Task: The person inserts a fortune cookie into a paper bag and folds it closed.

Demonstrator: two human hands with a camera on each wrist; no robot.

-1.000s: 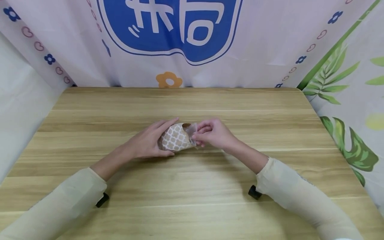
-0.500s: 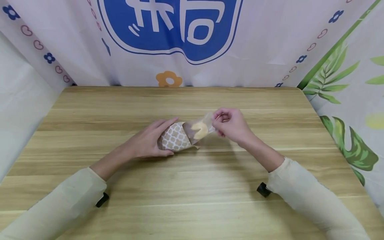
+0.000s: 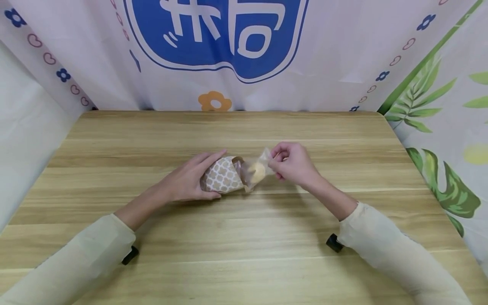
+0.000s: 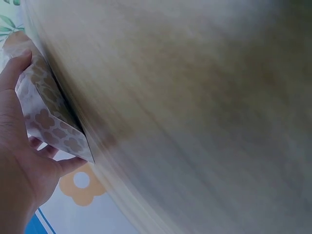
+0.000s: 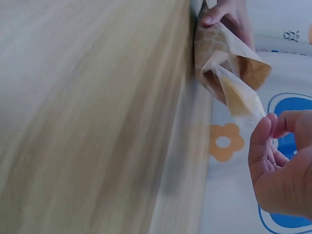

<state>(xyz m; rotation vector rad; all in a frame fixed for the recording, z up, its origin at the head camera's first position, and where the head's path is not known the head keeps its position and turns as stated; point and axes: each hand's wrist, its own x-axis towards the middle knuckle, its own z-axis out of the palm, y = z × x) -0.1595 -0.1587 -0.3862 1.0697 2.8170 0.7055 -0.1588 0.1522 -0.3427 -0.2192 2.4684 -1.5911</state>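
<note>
A brown paper bag [image 3: 223, 174] with a white lattice print lies on its side on the wooden table, mouth to the right. My left hand [image 3: 187, 178] grips its closed end, thumb on the near side and fingers on the far side; the left wrist view shows the same grasp. At the mouth is a clear plastic packet [image 3: 265, 157] with a curved, pale-yellow cookie [image 3: 257, 172] inside. My right hand [image 3: 292, 164] pinches the packet's outer corner between thumb and fingertips. In the right wrist view, the packet's other end overlaps the bag's mouth [image 5: 254, 73].
The wooden table [image 3: 213, 262] runs back to a printed cloth [image 3: 324, 80] hanging behind it. A leaf-patterned cloth [image 3: 450, 169] hangs along the right side. Small black pieces [image 3: 334, 242] stick out by both sleeve cuffs.
My right hand has moved right from the bag's mouth, drawing the packet outward and exposing the cookie. Since half a second ago it has dipped slightly nearer. My left hand stays put.
</note>
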